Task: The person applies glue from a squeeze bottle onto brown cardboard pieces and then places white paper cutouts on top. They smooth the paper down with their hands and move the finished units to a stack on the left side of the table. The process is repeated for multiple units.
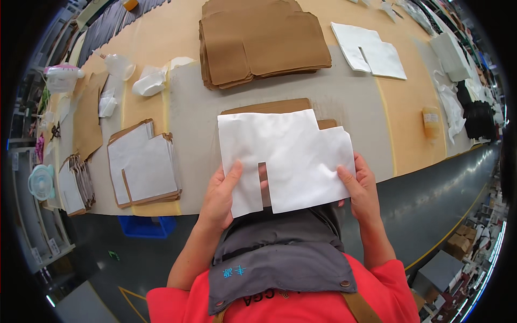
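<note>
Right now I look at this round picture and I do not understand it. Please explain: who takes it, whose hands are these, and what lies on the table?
The picture comes from a wide camera worn on a person's head, looking down, so straight edges bend. The two bare hands belong to that person. The left hand and the right hand together hold a white cut-out sheet by its lower edge, over brown cardboard pieces. On the long table lie a stack of brown cardboard blanks, a stack topped with white sheets, and more white sheets.
</note>
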Motion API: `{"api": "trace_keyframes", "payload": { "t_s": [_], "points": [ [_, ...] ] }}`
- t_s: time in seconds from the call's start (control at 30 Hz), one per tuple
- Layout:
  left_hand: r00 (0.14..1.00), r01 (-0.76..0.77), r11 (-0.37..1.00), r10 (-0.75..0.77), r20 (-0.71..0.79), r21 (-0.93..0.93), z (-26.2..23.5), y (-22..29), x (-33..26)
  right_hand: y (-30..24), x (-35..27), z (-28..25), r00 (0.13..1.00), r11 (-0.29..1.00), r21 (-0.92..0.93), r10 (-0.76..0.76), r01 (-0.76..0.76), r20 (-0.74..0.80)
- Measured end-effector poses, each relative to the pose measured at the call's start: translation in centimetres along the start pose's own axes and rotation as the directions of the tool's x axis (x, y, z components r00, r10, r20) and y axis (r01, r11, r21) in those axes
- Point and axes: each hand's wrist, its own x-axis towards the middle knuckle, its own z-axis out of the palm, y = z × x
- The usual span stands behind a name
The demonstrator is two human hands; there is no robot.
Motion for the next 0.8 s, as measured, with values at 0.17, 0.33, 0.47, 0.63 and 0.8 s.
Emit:
{"api": "trace_keyframes", "payload": {
  "t_s": [0.17, 0.33, 0.47, 0.63, 0.8],
  "points": [
    [1.0, -0.024, 1.0, 0.024, -0.004, -0.019, 0.6, 0.7, 1.4, -0.2, 1.3, 0.5, 1.0, 1.0, -0.011, 0.0, -0.001, -0.029],
    [0.999, -0.035, 0.999, 0.035, 0.007, -0.011, 0.6, 1.3, 2.4, -0.2, 2.3, 0.6, 0.999, 1.0, -0.017, -0.014, 0.014, -0.029],
    [0.999, -0.04, 0.999, 0.04, 0.008, -0.015, 0.8, 1.5, 2.8, -0.2, 2.8, 0.7, 1.0, 1.0, -0.015, -0.001, 0.0, -0.029],
    [0.999, -0.039, 0.999, 0.039, -0.016, -0.005, 0.8, 1.2, 3.3, 0.2, 3.1, 0.6, 0.999, 1.0, -0.007, 0.0, -0.001, -0.037],
    [1.0, -0.025, 1.0, 0.025, -0.016, -0.016, 0.7, 1.0, 3.5, 0.3, 3.2, 0.6, 0.999, 1.0, -0.001, 0.002, -0.002, -0.032]
  ]
}}
